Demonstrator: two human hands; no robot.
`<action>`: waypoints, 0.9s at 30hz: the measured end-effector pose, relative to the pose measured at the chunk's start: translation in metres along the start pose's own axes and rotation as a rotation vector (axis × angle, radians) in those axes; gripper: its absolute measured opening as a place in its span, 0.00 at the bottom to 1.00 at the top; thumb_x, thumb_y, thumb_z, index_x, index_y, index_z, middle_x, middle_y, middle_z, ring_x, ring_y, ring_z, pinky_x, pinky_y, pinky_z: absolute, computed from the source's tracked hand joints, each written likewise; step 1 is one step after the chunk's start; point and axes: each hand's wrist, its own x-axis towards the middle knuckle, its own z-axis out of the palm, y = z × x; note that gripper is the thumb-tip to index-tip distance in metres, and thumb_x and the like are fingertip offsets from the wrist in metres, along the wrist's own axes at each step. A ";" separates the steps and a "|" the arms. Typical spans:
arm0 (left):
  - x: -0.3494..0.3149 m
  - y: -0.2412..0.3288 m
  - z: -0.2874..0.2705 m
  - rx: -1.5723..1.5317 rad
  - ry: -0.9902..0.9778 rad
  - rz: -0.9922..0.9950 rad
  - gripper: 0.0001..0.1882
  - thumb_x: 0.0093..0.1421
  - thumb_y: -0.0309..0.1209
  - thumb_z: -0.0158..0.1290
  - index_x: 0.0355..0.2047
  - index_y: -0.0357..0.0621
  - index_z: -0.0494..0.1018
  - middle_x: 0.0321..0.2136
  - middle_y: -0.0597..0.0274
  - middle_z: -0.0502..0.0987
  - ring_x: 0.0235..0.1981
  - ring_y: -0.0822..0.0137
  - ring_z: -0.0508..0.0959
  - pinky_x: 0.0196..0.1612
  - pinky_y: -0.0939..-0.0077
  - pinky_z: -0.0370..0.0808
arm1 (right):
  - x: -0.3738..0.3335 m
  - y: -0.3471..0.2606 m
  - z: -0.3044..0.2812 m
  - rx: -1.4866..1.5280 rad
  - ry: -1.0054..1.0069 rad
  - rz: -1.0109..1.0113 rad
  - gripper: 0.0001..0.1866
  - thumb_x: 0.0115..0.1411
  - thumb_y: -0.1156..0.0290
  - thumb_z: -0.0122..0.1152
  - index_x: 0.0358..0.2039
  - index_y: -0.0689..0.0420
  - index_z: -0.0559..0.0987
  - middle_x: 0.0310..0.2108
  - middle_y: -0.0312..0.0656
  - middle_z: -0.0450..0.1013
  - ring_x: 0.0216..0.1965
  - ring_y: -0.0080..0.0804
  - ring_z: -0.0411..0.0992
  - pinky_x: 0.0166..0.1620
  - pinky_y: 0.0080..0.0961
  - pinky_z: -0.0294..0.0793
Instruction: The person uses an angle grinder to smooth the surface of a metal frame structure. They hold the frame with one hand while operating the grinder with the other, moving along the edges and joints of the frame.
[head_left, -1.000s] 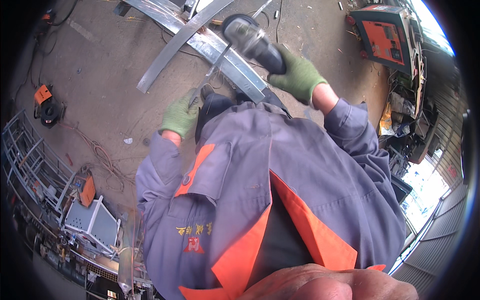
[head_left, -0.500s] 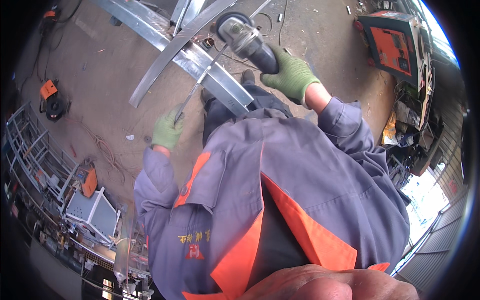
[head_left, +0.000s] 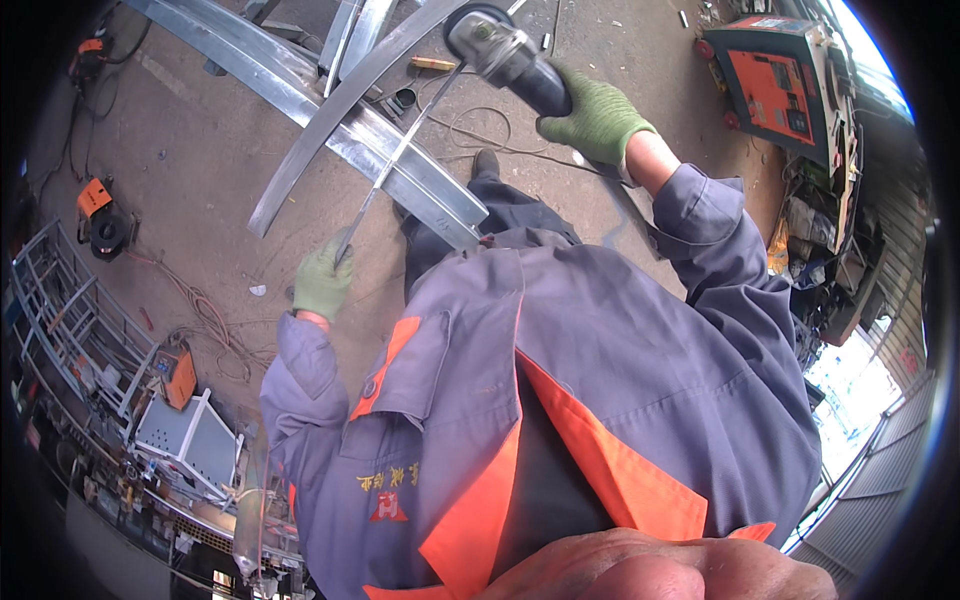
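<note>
My right hand (head_left: 597,118), in a green knit glove, is wrapped round the body of an angle grinder (head_left: 515,62). The grinder's head and dark disc are at the upper middle, beside a thin metal rod (head_left: 394,160). Whether disc and rod touch, I cannot tell. Closed on the rod's near end is my left hand (head_left: 323,278), gloved in green too. The rod slants across a galvanized steel channel (head_left: 425,195), whose near end reaches my waist. A flat curved metal bar (head_left: 318,135) also lies across the channel.
Several more metal lengths (head_left: 360,40) lie at the far side. A cable (head_left: 500,125) loops over the floor beyond my foot. An orange-and-black machine (head_left: 775,90) stands at the far right. To the left are an orange device with a black reel (head_left: 103,215) and a metal frame (head_left: 75,310).
Sparks flew around the channel and floor earlier; none show now. The grinder and my right hand have shifted slightly right and away. My left hand and the rod's near end have moved slightly nearer.
</note>
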 end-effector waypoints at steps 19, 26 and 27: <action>0.003 0.010 -0.003 -0.016 -0.008 -0.028 0.21 0.69 0.35 0.61 0.62 0.54 0.80 0.41 0.48 0.86 0.40 0.38 0.84 0.42 0.43 0.79 | 0.065 0.056 -0.052 0.122 0.223 0.151 0.44 0.53 0.48 0.76 0.68 0.54 0.77 0.48 0.54 0.85 0.52 0.49 0.84 0.59 0.40 0.80; 0.004 0.013 -0.004 -0.022 -0.004 -0.050 0.20 0.68 0.33 0.62 0.60 0.55 0.80 0.39 0.48 0.86 0.39 0.38 0.84 0.41 0.44 0.79 | 0.059 0.061 -0.065 0.131 0.157 0.155 0.42 0.56 0.54 0.75 0.70 0.54 0.74 0.55 0.57 0.83 0.58 0.55 0.82 0.63 0.45 0.78; 0.004 0.012 -0.004 -0.019 -0.020 -0.058 0.20 0.68 0.33 0.62 0.60 0.55 0.80 0.39 0.48 0.86 0.39 0.38 0.84 0.41 0.44 0.79 | 0.051 0.061 -0.054 0.064 0.109 0.106 0.42 0.56 0.55 0.74 0.71 0.52 0.74 0.56 0.57 0.83 0.60 0.56 0.81 0.65 0.45 0.77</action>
